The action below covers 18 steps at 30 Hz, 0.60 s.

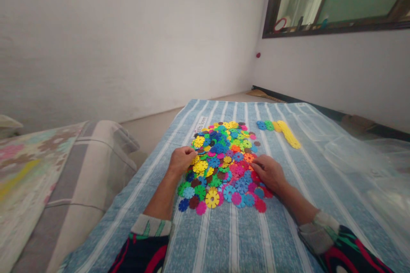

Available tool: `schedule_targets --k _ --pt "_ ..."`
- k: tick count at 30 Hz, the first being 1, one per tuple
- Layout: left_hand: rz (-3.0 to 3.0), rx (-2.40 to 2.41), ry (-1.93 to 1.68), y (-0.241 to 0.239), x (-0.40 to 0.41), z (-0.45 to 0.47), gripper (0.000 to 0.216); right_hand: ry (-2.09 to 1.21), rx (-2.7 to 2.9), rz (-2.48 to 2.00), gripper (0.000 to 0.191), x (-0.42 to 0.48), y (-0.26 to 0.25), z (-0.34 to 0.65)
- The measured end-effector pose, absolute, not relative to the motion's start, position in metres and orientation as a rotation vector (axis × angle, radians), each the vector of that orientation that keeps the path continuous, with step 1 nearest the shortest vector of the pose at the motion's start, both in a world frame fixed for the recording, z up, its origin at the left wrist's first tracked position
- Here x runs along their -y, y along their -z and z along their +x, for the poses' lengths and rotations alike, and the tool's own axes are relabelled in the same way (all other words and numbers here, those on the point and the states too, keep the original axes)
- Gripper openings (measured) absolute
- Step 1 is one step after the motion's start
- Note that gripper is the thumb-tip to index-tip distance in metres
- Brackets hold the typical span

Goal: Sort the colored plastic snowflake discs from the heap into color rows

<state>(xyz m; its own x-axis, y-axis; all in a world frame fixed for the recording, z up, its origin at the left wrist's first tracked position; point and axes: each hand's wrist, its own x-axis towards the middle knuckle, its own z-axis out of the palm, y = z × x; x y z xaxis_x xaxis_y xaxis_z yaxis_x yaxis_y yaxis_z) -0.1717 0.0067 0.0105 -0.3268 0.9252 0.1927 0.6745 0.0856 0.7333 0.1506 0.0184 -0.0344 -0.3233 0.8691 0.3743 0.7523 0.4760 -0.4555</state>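
White plastered walls meet in a corner behind a bed spread with a blue-and-white striped woven cloth (224, 239), and a dark-framed window (336, 4) sits high on the right wall.

A heap of flat, notched plastic discs in yellow, blue, green, pink, red, orange and brown (224, 162) lies in the middle of the bed, closer to the far edge than to the near one. The discs are round like small flowers, with slots cut into their rims, and they overlap loosely.

The left hand (182, 160) is at the heap's left edge. Its fingers are curled in against a yellow disc (200, 166), but the view does not show whether it actually grips one. The right hand (269, 172) lies palm down on the heap's right side, its fingers relaxed and spread over pink and red discs, grasping nothing. The heap lies between the two hands, and loose discs spill toward the near edge.

Just beyond the heap, toward the far right corner, lies a short chain of joined discs, blue, then green, then a long yellow run (283, 132). A clear, crinkled plastic sheet (346, 153) covers the bed's right side. Off the left edge sits a soft folded grey and cream blanket (96, 162).
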Motion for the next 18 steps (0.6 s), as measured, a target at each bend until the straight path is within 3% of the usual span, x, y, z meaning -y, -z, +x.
schedule_targets --k 18 --pt "1.712 -2.063 -0.772 -0.0189 -0.0038 -0.1735 0.025 -0.257 2.164 -1.327 0.022 -0.0187 0.0309 0.1487"
